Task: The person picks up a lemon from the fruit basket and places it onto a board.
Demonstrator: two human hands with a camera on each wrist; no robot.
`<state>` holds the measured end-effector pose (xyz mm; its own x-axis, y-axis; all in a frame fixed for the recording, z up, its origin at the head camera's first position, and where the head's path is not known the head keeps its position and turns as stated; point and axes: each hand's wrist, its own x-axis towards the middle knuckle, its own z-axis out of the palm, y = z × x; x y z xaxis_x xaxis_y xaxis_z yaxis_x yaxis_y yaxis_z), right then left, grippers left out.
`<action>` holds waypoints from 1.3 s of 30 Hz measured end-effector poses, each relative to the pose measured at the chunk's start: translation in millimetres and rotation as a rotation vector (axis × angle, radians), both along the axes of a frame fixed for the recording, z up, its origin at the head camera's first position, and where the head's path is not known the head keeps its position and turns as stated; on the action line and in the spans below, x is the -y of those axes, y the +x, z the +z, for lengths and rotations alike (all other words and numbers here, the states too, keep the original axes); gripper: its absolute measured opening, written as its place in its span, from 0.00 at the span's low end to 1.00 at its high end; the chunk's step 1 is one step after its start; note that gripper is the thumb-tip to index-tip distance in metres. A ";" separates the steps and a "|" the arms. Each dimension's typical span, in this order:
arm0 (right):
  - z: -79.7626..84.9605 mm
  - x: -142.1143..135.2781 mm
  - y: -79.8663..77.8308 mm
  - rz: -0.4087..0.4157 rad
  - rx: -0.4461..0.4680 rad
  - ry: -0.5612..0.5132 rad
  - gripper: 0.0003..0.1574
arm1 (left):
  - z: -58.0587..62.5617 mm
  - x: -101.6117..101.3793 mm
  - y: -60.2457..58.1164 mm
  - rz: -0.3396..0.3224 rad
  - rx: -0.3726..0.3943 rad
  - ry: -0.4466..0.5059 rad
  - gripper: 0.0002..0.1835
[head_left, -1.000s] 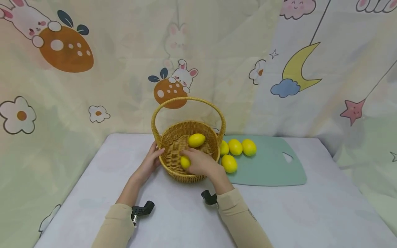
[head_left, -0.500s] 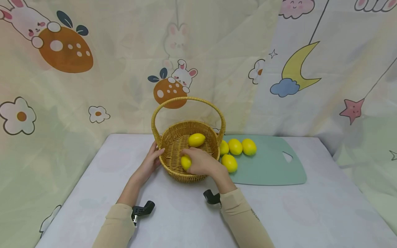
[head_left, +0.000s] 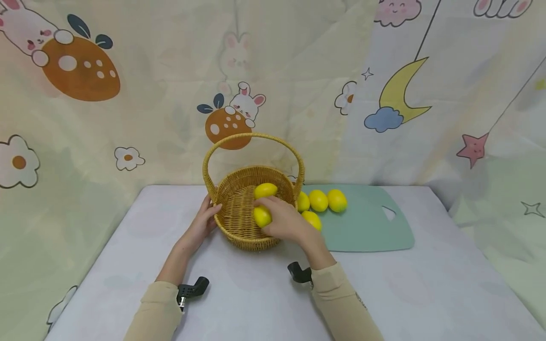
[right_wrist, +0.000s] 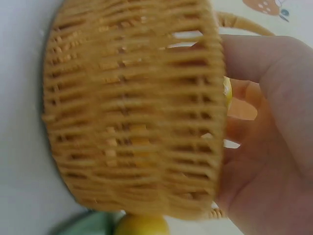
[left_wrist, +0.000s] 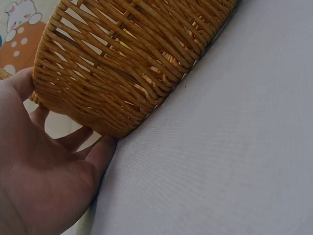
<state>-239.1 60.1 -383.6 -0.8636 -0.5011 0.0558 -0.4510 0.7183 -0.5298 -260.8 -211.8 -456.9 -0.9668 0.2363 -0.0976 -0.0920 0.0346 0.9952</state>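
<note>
A yellow lemon (head_left: 262, 216) is gripped between the thumb and fingers of my right hand (head_left: 285, 220), inside the round wicker basket (head_left: 232, 232). In the right wrist view, the basket's woven side hides most of this lemon. Just beyond the fingers, a second lemon (head_left: 265, 190) lies in the basket. My left hand (head_left: 197, 230) holds the basket's left side. The left wrist view shows its thumb (left_wrist: 23, 83) at the rim and its fingers against the outer wall, low down near the table.
Right of the basket, several lemons (head_left: 337, 201) sit on a pale green cutting board (head_left: 367, 232) with a handle hole. The basket's tall arched handle (head_left: 253, 135) stands upright. A printed cloth (head_left: 298, 71) hangs behind the white-covered table (head_left: 239, 293).
My right hand has moved up and right within the basket, carrying the gripped lemon closer to the other one. My left hand keeps its hold. The head view has shifted slightly.
</note>
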 end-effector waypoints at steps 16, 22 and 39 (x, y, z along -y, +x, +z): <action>18.4 -32.3 7.0 -0.078 -0.015 -0.069 0.38 | -2.4 1.6 -1.4 -0.003 -0.006 -0.008 0.36; 21.9 -42.8 7.7 -0.089 -0.023 -0.080 0.42 | -1.5 1.4 -1.8 0.001 -0.006 -0.002 0.36; 25.8 -96.4 12.2 -0.182 0.008 -0.115 0.41 | 0.2 1.7 0.6 -0.016 -0.014 -0.002 0.36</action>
<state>-226.9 156.4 -357.8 -0.9398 -0.3278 0.0961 -0.3149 0.7222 -0.6159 -260.2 -213.5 -456.6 -0.9641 0.2518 -0.0846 -0.0775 0.0377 0.9963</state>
